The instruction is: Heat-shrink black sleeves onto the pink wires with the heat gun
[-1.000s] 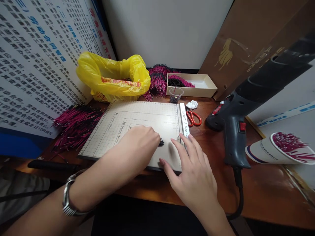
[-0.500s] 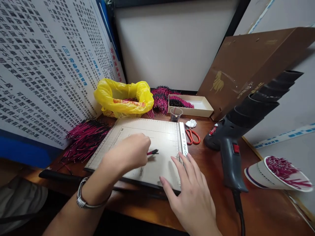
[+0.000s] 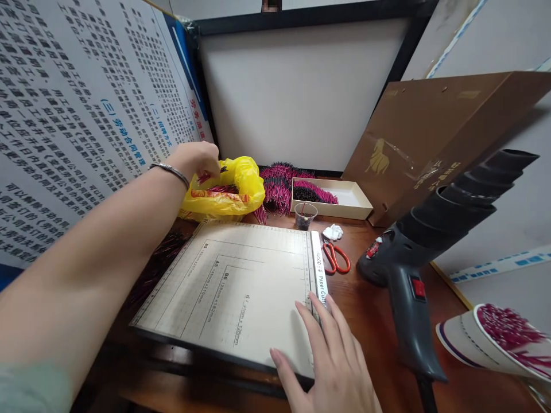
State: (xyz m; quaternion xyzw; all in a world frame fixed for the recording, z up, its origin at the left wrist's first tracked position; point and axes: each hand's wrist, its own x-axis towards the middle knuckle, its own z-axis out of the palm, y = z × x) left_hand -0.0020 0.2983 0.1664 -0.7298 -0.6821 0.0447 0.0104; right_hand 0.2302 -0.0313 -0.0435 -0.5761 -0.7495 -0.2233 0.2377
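My left hand is over the yellow plastic bag, its fingers closed on a small bundle of wires whose dark ends show beside the fingers. More pink and black wires lie inside the bag; the far part of its rim is hidden by my hand. My right hand rests with fingers spread on the lower right corner of the paper cutter, holding nothing. The cutter's board, printed with size lines, lies flat on the table.
Behind the cutter are a heap of wires, a shallow box with wires and a clear plastic cup. Orange-handled scissors, crumpled tissue, a heat gun and a paper cup of wires stand at right.
My left hand has moved from above the cutter board, up and left to the yellow bag, with the wire bundle. My right hand has stayed on the cutter. The view has tilted slightly up.
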